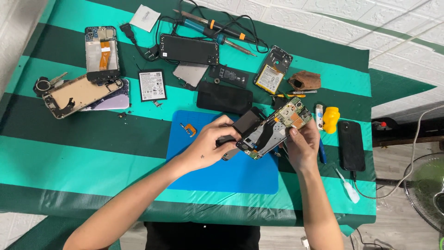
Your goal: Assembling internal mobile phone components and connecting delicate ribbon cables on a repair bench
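Opened phone chassis (273,129), back cover off and green circuit board showing at its upper end, is held tilted above the blue work mat (203,171) near the middle of the striped green table (69,153). The left hand (210,146) grasps its lower end from about 9 o'clock, fingers curled over the edge, while the right hand (303,146) grips the upper end from about 4 o'clock, thumb pressed near the board. A dark flat part sits under the left fingers, though I cannot tell whether it is a separate panel or part of the chassis. A small orange flex cable (188,129) lies on the mat at 9 o'clock of the chassis. At 12 o'clock rest a black phone panel (224,98) and, farther up, a black back cover (188,49) with a soldering iron (215,30) beyond it. At 10 o'clock lie a loose battery (152,85) and two stripped phone frames (83,95). At 1 o'clock sits another opened phone (274,69) beside a brown pouch (304,81). At 3 o'clock stand a yellow bottle (331,119) and a black phone (350,145), with a small white dropper (348,186) at 4 o'clock. The hands and chassis hide the mat's upper right corner.
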